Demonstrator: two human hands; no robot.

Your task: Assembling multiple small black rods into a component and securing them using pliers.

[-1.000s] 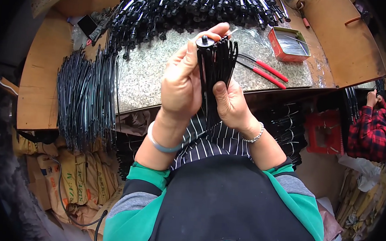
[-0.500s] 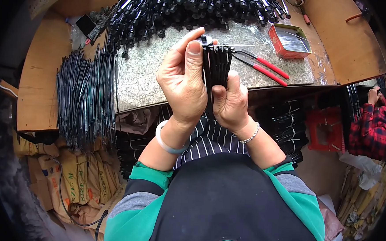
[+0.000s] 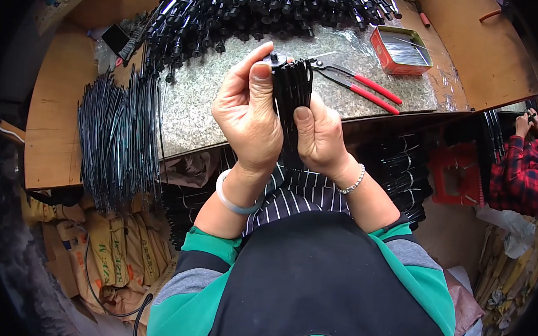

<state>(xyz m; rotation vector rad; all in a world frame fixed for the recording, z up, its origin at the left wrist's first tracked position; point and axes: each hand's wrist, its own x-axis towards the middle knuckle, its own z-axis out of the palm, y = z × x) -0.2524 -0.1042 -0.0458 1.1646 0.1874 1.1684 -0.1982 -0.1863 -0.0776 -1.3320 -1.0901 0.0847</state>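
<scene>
A bundle of thin black metal ribs (image 3: 294, 86), like those of an umbrella frame, stands nearly upright between my hands at the table's front edge. My left hand (image 3: 250, 117) is closed about its upper left side. The left thumb and forefinger pinch a round black disc with a short stub (image 3: 275, 59) at the bundle's top. My right hand (image 3: 323, 134) wraps the bundle lower down, thumb lying across the ribs. Some of its fingers are hidden behind them. Just beyond the bundle lie red-handled pliers (image 3: 360, 87) on the speckled tabletop (image 3: 192, 111).
A big heap of black rods with knobbed ends (image 3: 254, 10) covers the table's back. Thin black ribs (image 3: 116, 140) are piled at left. A red tin (image 3: 402, 51) holds thin wires. At far right, a person in a checked sleeve (image 3: 518, 171) sits near a red plastic stool (image 3: 456, 173).
My right thumb has moved up the bundle and now lies more across the ribs. The left hand keeps its hold on the disc. The whole view has shifted slightly.
</scene>
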